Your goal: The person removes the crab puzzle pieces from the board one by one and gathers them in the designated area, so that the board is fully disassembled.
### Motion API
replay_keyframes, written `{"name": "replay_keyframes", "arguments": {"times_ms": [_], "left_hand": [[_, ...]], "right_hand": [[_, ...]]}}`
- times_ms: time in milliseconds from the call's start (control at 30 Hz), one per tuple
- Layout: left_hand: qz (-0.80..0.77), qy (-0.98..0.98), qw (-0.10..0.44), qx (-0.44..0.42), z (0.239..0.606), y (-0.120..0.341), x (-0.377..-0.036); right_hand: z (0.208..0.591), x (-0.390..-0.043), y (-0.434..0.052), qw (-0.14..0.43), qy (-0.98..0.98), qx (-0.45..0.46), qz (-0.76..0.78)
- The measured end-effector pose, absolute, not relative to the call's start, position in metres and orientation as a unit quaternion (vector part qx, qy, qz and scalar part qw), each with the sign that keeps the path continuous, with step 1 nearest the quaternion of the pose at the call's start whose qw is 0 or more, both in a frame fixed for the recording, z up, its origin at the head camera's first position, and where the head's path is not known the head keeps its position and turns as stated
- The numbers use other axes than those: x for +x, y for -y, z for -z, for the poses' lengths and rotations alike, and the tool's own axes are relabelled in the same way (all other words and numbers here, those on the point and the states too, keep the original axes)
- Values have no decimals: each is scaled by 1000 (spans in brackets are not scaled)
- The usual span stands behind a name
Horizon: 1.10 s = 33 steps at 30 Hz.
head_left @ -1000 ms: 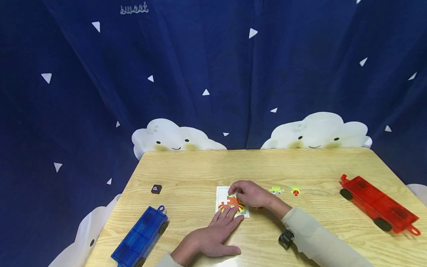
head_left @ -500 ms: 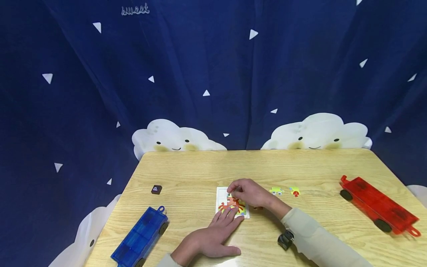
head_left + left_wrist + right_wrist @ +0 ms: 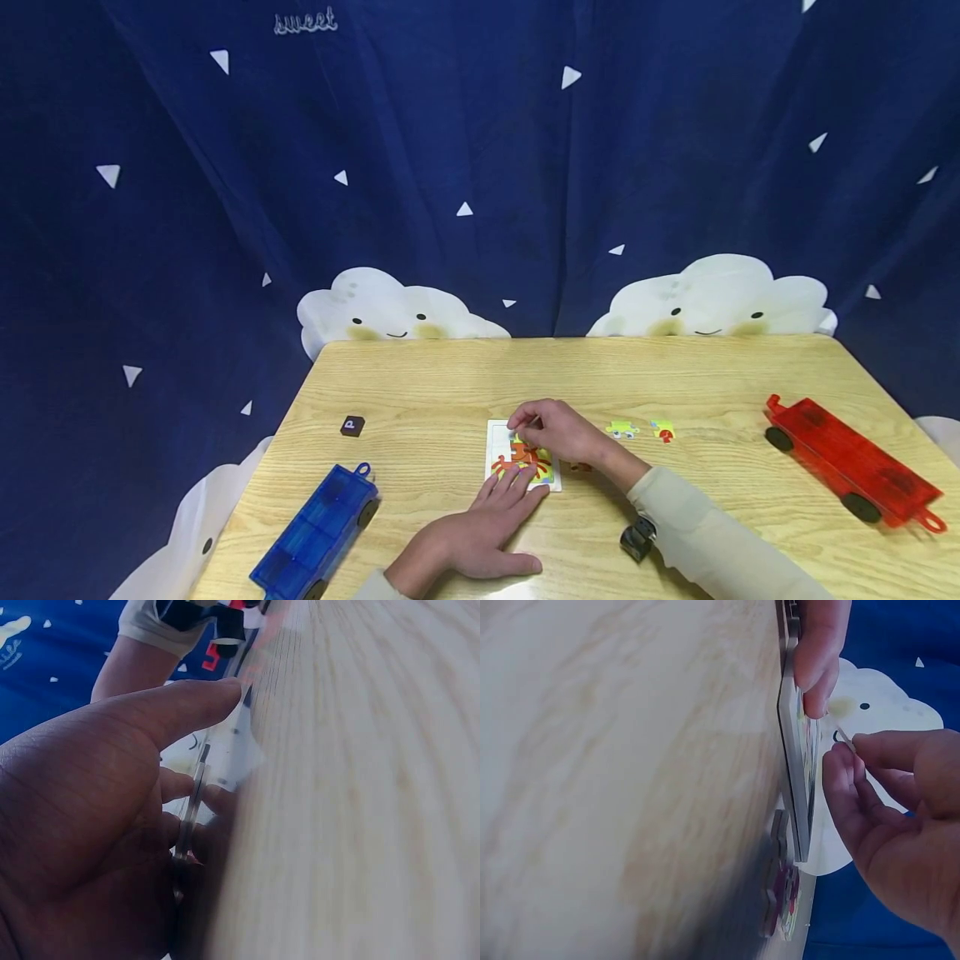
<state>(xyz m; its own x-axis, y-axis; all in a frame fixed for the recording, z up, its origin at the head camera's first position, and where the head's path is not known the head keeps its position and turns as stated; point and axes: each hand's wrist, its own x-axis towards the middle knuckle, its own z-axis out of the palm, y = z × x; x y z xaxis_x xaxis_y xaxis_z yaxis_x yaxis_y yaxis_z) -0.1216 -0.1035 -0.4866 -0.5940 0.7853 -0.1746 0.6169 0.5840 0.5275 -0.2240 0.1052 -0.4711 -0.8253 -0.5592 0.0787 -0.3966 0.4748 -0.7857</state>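
Note:
A jigsaw board [image 3: 496,432] with a white frame lies in the middle of the table, partly filled with a red crab picture [image 3: 522,452]. My left hand [image 3: 487,525] lies palm down, its straight fingertips resting on the near edge of the board. Over the board's far part, my right hand [image 3: 561,432] pinches a small puzzle piece [image 3: 845,739] between thumb and finger. The right wrist view shows that piece edge-on, above the board's surface; its picture is hidden.
Two loose yellow-green puzzle pieces, one with eyes [image 3: 622,429] and one with a red claw [image 3: 663,431], lie right of the board. A red piece [image 3: 580,467] shows beneath my right wrist. A blue toy wagon [image 3: 315,533], a red toy wagon [image 3: 847,454] and a black letter block [image 3: 352,426] stand around.
My right hand has shifted slightly left over the board with the puzzle piece in its fingers. My left hand has stayed in place.

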Motion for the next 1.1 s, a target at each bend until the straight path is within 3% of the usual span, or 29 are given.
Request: {"name": "replay_keyframes", "arguments": {"times_ms": [467,1100], "left_hand": [[-211,-867,192,408,487,104,-121],[-209,-869,183,409,487,103,-122]], "right_hand": [[467,-221,-114,86,-842,-274,457],[463,-208,-185,86,-855,-233,455]]}}
